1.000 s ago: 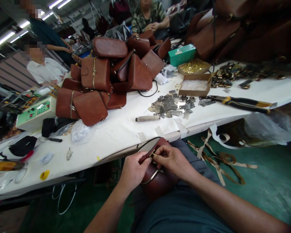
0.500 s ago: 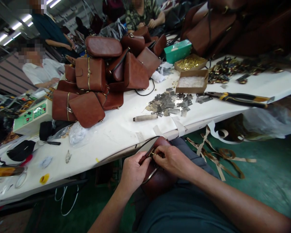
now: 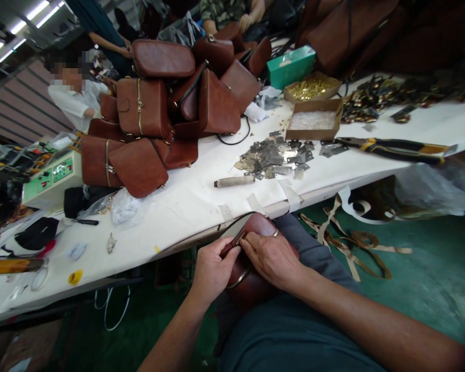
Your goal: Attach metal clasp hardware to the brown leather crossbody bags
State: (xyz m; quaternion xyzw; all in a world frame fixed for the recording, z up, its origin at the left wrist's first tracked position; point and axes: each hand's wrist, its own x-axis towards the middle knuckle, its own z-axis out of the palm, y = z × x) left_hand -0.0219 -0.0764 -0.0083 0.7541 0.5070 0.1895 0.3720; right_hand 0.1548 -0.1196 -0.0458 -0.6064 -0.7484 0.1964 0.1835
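Observation:
A brown leather handbag point(image 3: 252, 290) with a gold-toothed zipper point(image 3: 239, 279) lies in my lap against the table edge. My left hand point(image 3: 213, 266) pinches its leather edge between thumb and fingers. Just to the right, my right hand point(image 3: 273, 258) is closed over the bag's top, its fingertips pressed down beside a small gold metal fitting point(image 3: 241, 238). Those fingertips partly cover what they touch. The two hands almost meet at this spot.
The white table point(image 3: 186, 206) bears a heap of brown bags point(image 3: 143, 111), loose metal plates point(image 3: 273, 155), a wrapped rod point(image 3: 234, 182), long-handled pliers point(image 3: 395, 150), a box of gold parts point(image 3: 312, 89) and a green box point(image 3: 291, 67). Co-workers sit and stand beyond.
My right hand has gone from pinching the gold fitting to lying lower and flatter over the bag, fingers pressed beside the fitting. My left hand keeps its grip. The view has shifted slightly.

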